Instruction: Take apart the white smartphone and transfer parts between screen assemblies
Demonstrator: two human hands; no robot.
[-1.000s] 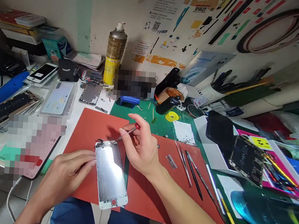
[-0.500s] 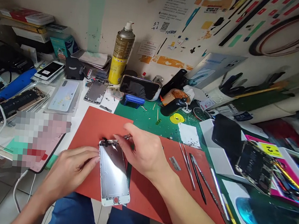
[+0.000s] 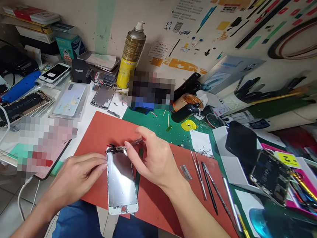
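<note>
A white-framed phone screen (image 3: 122, 184) lies back side up, its bare metal back showing and its round button hole toward me. Along its far end runs a strip of dark flex cable and small parts (image 3: 115, 149). My left hand (image 3: 82, 177) is closed at the screen's left edge, thumb and fingertips pressed against it. Over the far right corner, my right hand (image 3: 155, 155) is closed round a slim metal tool that looks like a small screwdriver (image 3: 138, 141). The thumb covers part of that corner, and the tool's tip is hard to make out.
Under the screen is a red mat (image 3: 90, 131) on a green mat (image 3: 158, 122). Tweezers (image 3: 198, 174) and several slim tools lie to the right, near an opened phone (image 3: 271, 177). A spray can (image 3: 131, 53) stands at the back; several phones lie left.
The right hand's fingers have shifted and the metal tool now shows more, tilted up to the right. My left hand keeps its place at the screen's edge. The view has shifted slightly.
</note>
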